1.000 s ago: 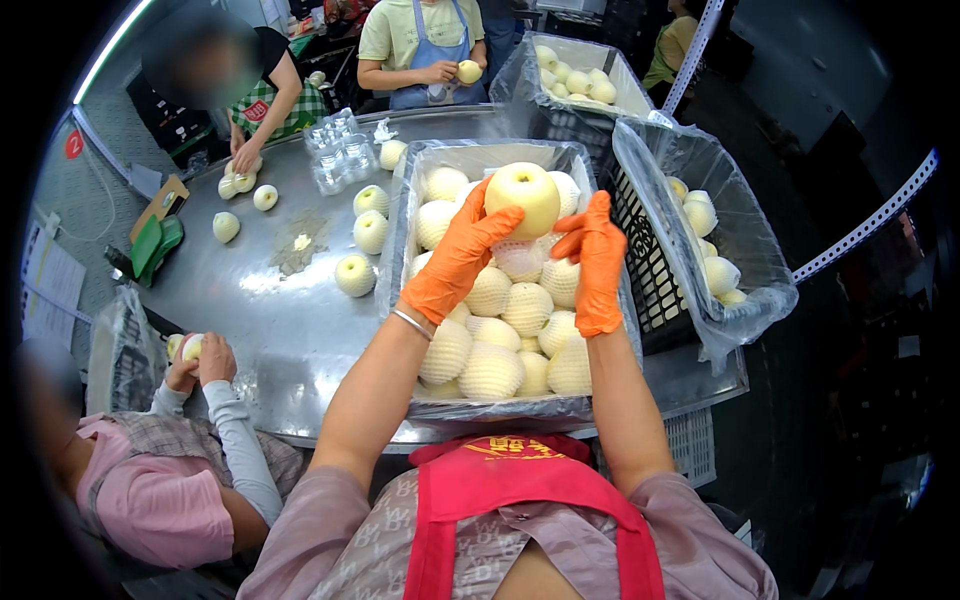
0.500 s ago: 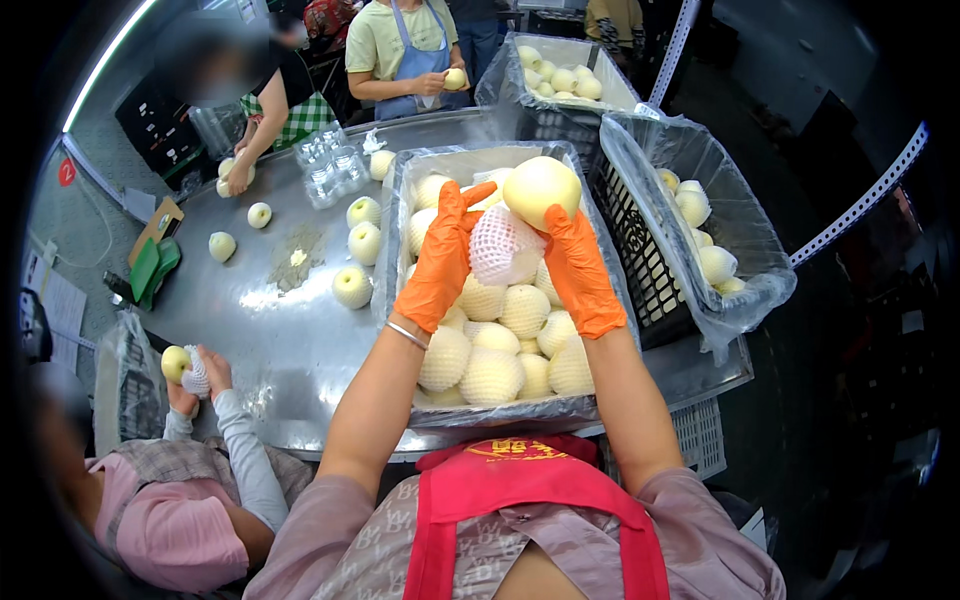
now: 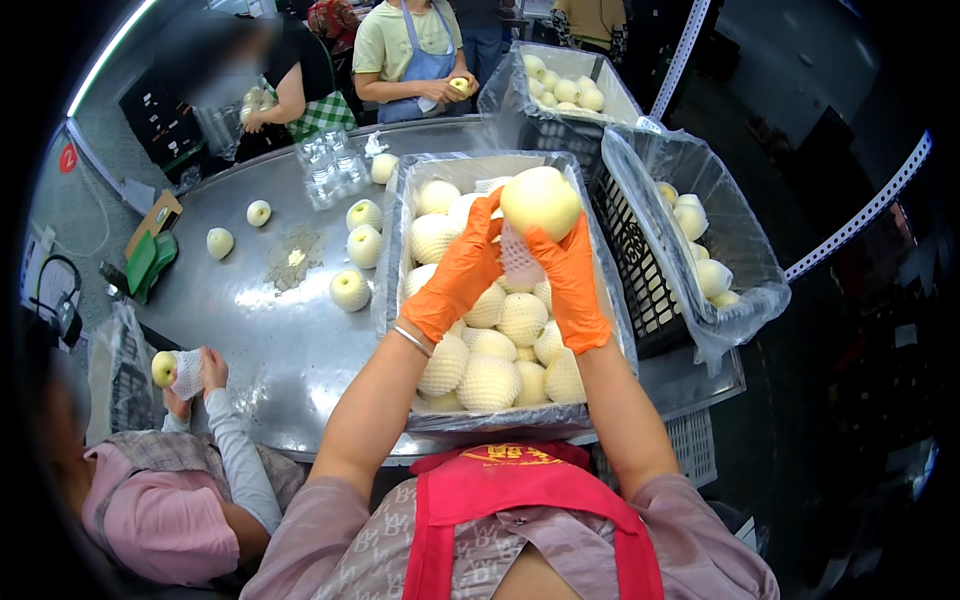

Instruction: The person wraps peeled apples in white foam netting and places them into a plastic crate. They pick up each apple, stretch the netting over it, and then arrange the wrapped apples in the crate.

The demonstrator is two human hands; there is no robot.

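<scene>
Above a lined crate [image 3: 395, 290], both my orange-gloved hands hold a large pale yellow pear [image 3: 541, 203]. My left hand [image 3: 463, 270] has its fingers closed against the pear's left side. From below and the right, my right hand [image 3: 568, 285] grips it, thumb pressed to its underside. A white foam net [image 3: 520, 260] hangs below the pear between my hands; which fingers pinch it is hidden. Several net-wrapped pears [image 3: 490, 385] fill the crate beneath, some partly covered by my hands and wrists.
Loose pears [image 3: 350, 290] and clear plastic packaging [image 3: 332, 168] lie on the metal table [image 3: 250, 370]. Lined black crates with pears stand right [image 3: 650, 260] and behind [image 3: 560, 130]. A co-worker's hands [image 3: 212, 375] hold a netted pear at left; two more people stand across the table.
My left hand has moved right and up against the pear. The foam net, bulging before, now hangs narrower beneath it. The co-worker at left has drawn the net further over their pear.
</scene>
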